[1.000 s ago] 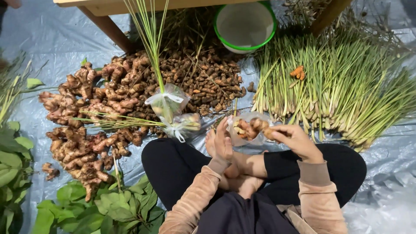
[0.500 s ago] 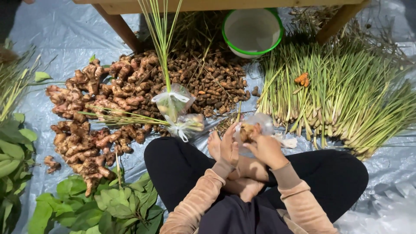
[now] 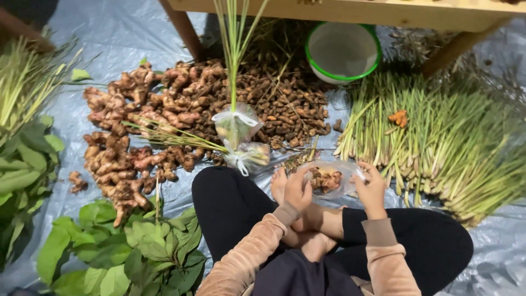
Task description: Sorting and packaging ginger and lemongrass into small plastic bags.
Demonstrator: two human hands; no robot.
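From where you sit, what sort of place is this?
Probably a market stall's or produce seller's packing spot on the ground: heaps of ginger-like roots and lemongrass stalks lie on a plastic sheet, while both hands hold a small clear bag of roots.

I'm seeing a clear bag (image 3: 329, 178) of brown roots, tan-pink sleeves (image 3: 257, 255), black trousers (image 3: 230, 203), a green-rimmed white bowl (image 3: 342, 52), pale green stalks (image 3: 438, 142), reddish-brown rhizomes (image 3: 142, 126) and a grey-blue sheet (image 3: 126, 33).
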